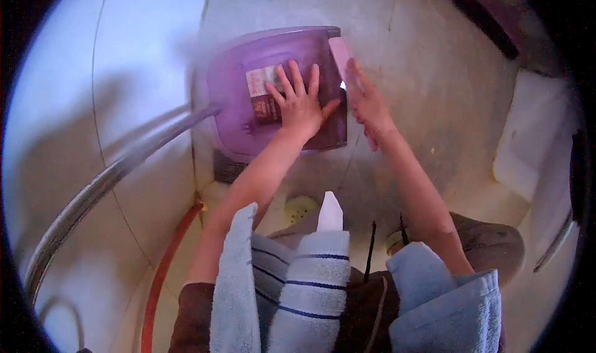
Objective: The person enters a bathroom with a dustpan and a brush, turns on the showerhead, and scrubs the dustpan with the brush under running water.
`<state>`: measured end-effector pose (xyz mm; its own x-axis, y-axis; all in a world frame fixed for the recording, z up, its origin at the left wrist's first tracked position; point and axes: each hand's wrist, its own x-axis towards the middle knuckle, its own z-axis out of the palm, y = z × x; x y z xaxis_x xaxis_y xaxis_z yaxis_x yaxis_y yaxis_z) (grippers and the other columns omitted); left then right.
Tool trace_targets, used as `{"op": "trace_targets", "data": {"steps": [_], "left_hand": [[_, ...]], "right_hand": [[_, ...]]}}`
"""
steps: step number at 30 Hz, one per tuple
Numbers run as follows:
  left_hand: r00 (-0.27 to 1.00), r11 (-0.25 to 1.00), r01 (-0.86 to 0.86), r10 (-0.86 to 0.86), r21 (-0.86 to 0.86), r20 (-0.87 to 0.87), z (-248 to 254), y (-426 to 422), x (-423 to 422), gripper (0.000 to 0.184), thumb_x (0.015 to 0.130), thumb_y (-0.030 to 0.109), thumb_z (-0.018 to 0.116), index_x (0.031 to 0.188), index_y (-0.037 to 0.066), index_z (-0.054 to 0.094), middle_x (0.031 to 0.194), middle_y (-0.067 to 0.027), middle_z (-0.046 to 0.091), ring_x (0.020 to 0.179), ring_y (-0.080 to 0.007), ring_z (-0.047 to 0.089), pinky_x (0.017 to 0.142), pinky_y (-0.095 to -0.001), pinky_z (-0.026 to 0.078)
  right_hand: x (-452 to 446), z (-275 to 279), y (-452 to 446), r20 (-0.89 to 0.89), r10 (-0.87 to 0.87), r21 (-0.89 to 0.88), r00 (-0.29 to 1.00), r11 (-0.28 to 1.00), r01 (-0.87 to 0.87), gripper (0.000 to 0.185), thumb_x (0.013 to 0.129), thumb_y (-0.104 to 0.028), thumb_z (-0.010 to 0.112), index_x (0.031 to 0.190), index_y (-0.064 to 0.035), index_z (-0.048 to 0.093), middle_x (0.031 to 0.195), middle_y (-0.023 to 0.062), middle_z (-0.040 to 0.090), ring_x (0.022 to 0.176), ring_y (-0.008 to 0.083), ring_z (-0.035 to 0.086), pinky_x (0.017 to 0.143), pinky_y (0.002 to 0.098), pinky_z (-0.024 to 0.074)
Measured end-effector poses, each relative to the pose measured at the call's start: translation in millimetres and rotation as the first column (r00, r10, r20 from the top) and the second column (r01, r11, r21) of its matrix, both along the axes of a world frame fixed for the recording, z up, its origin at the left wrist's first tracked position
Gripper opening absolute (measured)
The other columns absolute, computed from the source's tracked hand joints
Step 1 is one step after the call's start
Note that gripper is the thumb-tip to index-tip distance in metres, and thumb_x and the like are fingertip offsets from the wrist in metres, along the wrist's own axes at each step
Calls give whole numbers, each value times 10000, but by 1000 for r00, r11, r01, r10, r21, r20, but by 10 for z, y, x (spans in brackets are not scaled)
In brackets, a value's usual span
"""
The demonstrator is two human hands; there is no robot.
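My left hand (pixel 301 108) lies flat with fingers spread on a purple plastic container (pixel 233 73), which has a dark rim at its right. Partly under that hand is a white and dark brown printed label (pixel 259 83). At the container's right edge, my right hand (pixel 371 104) is closed around a long, flat pink object (pixel 339 54). Its upper end touches or nearly touches the rim, and its lower end shows below my palm. What kind of object it is, I cannot tell.
A metal bar (pixel 124 167) runs along the left wall to the container. Below it is a red hose (pixel 162 269). A round yellowish drain cover (pixel 301 209) sits in the floor. Striped towel ends (pixel 313 285) hang before me. A white block-like object (pixel 528 129) stands at right.
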<state>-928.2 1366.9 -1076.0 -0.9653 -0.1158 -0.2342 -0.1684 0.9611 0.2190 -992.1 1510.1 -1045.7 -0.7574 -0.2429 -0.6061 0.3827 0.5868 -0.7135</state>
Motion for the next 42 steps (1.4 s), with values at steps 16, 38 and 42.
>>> {"op": "trace_targets", "data": {"steps": [16,38,42], "left_hand": [[990,1000,15,-18,-24,-141,-146,6,21,834,749,663,402,1359,110,272,1397,-272,112,1266,-513,18,901,-714,27],[983,998,1,9,59,-182,-39,-42,39,838,686,605,553,1337,134,312,1389,-253,151,1259,-508,79,910,-710,53],[996,997,-7,14,71,-92,75,-54,32,834,729,614,501,1359,122,262,1401,-260,98,1271,-500,7,922,-700,15]], "right_hand": [[-1272,170,63,-359,873,646,329,487,-588,436,834,-248,478,1261,-317,423,856,114,618,723,284,616,625,403,501],[-895,114,-478,-428,845,593,321,530,-606,447,841,-247,469,1281,-293,407,789,123,596,708,306,609,621,399,487],[-744,152,100,-361,740,581,567,654,-484,407,882,-321,431,1287,-308,386,883,145,620,761,312,618,626,423,488]]}}
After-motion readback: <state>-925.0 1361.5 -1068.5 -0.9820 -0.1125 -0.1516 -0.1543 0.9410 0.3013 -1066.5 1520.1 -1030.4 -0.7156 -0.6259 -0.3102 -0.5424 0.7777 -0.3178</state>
